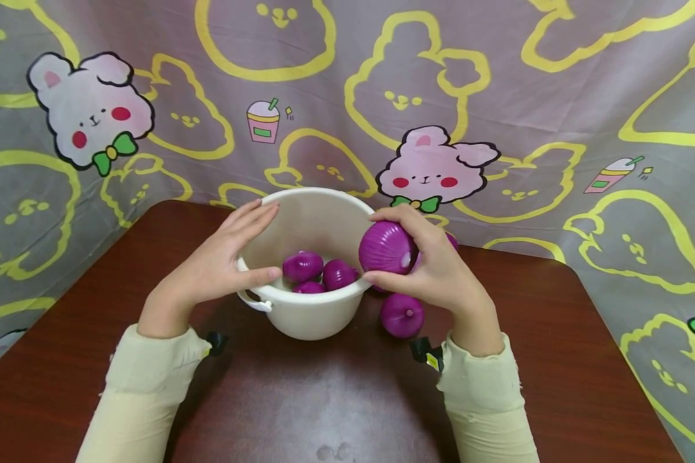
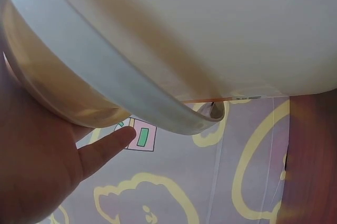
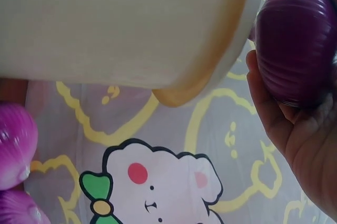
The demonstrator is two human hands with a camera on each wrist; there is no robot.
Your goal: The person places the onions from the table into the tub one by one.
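Note:
A white bucket (image 1: 318, 318) stands on the table with several purple onions (image 1: 303, 265) inside it. At its left rim is my left hand (image 1: 222, 257), fingers extended along the edge and thumb reaching over the opening. In the left wrist view one finger (image 2: 108, 150) points out straight beside the rim (image 2: 105, 56). My right hand (image 1: 434, 263) grips a purple onion (image 1: 385, 247) at the bucket's right rim, fingers behind and thumb in front. The right wrist view shows this onion (image 3: 295, 42) held just beyond the rim.
Right of the bucket a loose onion (image 1: 402, 315) lies on the dark brown table (image 1: 301, 399). More onions are partly hidden behind my right hand. A white handle (image 1: 255, 301) hangs at the bucket's left. A patterned cloth (image 1: 318, 64) backs the table.

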